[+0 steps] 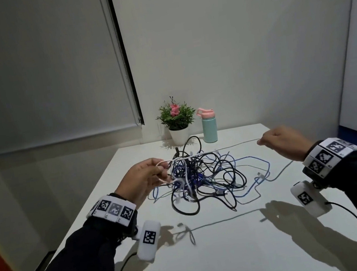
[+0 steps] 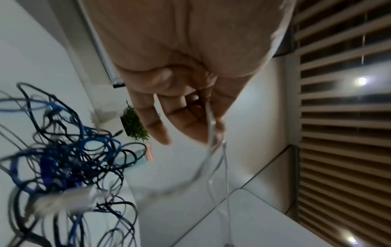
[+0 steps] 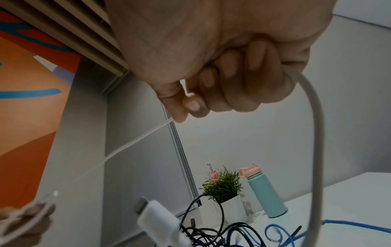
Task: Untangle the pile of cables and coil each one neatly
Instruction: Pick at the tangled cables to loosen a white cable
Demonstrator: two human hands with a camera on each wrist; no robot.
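White tabletop (image 1: 217,259), lit from the front, hard shadows under both arms. Pile of cables (image 1: 203,178) sits mid-tabletop: black, dark blue and light blue strands looped through each other, a few white ones in the knot. Loose light blue loops spill toward the right side.

Left hand (image 1: 143,180) raised above the tabletop just left of the pile, fingers (image 2: 156,127) curled loosely, pinching loops of the white cable (image 1: 222,148). In the left wrist view thin white strands hang from between the fingers.

Right hand (image 1: 282,142) raised to the right of the pile, well apart from the left, fingers (image 3: 239,78) clenched around the same white cable. The cable runs taut between the two hands, passing over the top of the pile. From the right fist it drops in a curve toward the tabletop and trails back into the tangle.

A white plug end (image 3: 156,215) shows close and blurred at the pile's edge in the right wrist view.

Back edge of tabletop: small potted plant (image 1: 177,121) with a pink flower, and a teal bottle (image 1: 208,126) with a pink lid just beside it, both upright, behind the pile.
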